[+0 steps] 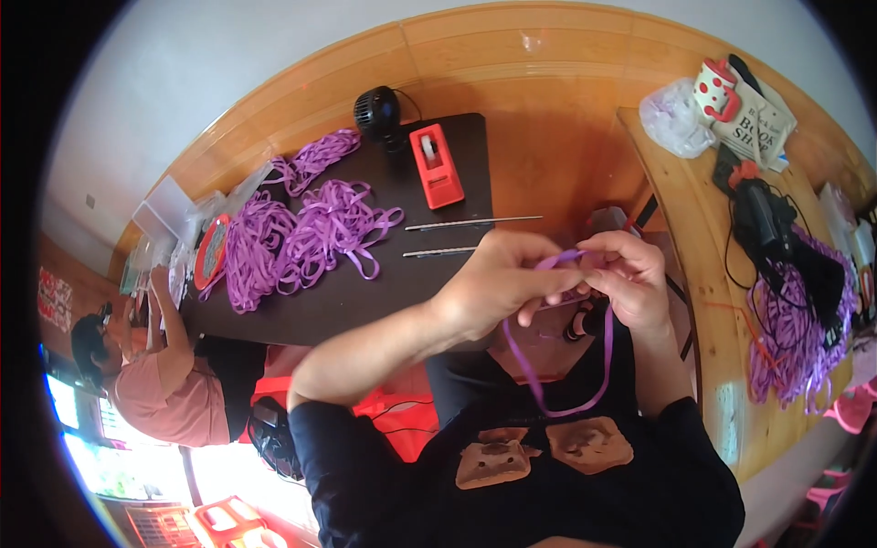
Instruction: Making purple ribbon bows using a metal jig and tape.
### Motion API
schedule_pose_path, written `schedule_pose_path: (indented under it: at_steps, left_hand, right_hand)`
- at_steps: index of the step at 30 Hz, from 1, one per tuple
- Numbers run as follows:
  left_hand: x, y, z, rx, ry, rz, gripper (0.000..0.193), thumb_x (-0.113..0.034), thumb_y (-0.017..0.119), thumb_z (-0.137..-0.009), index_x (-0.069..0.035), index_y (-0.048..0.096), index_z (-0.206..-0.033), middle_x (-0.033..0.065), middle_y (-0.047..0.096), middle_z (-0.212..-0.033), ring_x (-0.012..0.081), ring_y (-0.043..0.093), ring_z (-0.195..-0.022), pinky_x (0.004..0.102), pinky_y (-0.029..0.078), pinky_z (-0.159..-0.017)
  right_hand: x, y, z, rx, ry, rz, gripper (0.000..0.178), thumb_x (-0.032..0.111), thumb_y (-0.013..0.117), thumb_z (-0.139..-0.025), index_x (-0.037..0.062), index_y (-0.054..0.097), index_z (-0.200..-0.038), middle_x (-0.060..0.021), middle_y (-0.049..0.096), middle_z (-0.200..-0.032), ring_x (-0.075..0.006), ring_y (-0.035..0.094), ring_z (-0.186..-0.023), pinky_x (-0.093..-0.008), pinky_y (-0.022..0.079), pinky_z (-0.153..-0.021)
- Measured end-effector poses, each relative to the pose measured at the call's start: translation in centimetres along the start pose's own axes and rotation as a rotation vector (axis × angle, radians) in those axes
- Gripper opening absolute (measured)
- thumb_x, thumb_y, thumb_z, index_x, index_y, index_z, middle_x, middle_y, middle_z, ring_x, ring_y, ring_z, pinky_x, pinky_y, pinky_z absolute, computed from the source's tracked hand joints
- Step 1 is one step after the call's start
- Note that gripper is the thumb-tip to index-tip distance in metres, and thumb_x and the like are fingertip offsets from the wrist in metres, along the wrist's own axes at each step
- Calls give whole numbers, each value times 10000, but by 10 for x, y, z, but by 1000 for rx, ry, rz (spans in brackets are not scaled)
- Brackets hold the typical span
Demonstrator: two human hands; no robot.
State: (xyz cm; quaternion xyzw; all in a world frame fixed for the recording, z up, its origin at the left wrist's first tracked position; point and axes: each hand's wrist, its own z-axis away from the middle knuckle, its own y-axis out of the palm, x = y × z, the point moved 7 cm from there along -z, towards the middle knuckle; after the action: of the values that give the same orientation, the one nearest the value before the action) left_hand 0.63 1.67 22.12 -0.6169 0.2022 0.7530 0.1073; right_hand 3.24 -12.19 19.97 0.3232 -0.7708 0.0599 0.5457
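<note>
In front of my chest, my left hand (498,285) and my right hand (632,281) meet, each closed on a narrow purple ribbon (608,352). A loop of it hangs below them against my dark shirt. Fingertips of both hands nearly touch, and they partly hide the piece between them. Just left of my left hand, two thin metal rods (438,252) lie on the dark table (365,294). Farther left on that table are tangled heaps of purple ribbon (333,228).
A red tape dispenser (443,181) and small black fan (376,111) stand at the back. A co-worker (169,397) sits at the left end. On the wooden table (671,192) at right lie a plastic bag (676,119), a dotted mug (715,89), a black device (766,219) and more ribbon (790,347).
</note>
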Motion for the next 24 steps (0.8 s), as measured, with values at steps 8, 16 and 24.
schedule_pose_path:
  at_steps: [8, 16, 24]
  left_hand:
    - [128, -1, 1, -258, -86, 541, 176, -129, 558, -924, 5, 642, -1002, 39, 613, -713, 94, 512, -493, 190, 404, -449]
    - [187, -16, -57, -480, 156, 357, 144, -129, 581, -916, -6, 647, -954, 40, 643, -748, 89, 573, -551, 200, 438, -513]
    - [191, -55, -96, -467, 362, 471, 169, -107, 578, -910, 8, 641, -1017, 72, 645, -808, 137, 609, -708, 250, 496, -683]
  right_hand:
    - [-20, -25, -3, 81, -207, 626, 149, -106, 597, -770, -35, 646, -892, -73, 579, -726, -152, 576, -668, -263, 445, -589]
    - [-64, -52, -22, 160, -378, 1136, 187, -80, 600, -681, -13, 636, -853, -102, 589, -737, -269, 596, -711, -375, 468, -627]
    - [-85, -58, -77, 189, -466, 1060, 165, -75, 608, -739, -20, 639, -891, -127, 637, -798, -273, 620, -723, -339, 500, -650]
